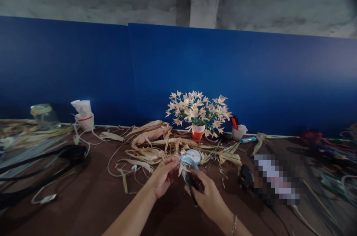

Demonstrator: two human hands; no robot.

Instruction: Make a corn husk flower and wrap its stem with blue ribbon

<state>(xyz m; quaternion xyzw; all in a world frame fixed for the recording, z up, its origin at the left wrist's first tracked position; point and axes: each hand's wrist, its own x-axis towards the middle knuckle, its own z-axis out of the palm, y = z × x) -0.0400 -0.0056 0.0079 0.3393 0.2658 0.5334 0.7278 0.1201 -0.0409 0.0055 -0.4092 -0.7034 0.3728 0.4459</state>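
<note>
Near the middle of the table, my left hand [165,179] is closed, its fingertips pinching a small pale husk flower [182,169]. A light blue ribbon [189,160] loops over the flower, between my two hands. My right hand [208,193] is wrapped round a black-handled tool [191,190] that looks like scissors; its blades are hard to make out. Just behind the fingers lies a pale blue-white roll [194,155]. Further back, a bunch of cream husk flowers [192,111] with green stems stands in a red-and-white cup [198,132].
Dried husks [152,135] are heaped behind my hands. A white cup [86,121] and a glass jar [44,116] stand back left, near black straps [71,154]. Right are a small pot [237,132], a light blue cutter [248,140] and a black plug-like object [245,176]. A blue partition [178,64] closes the back.
</note>
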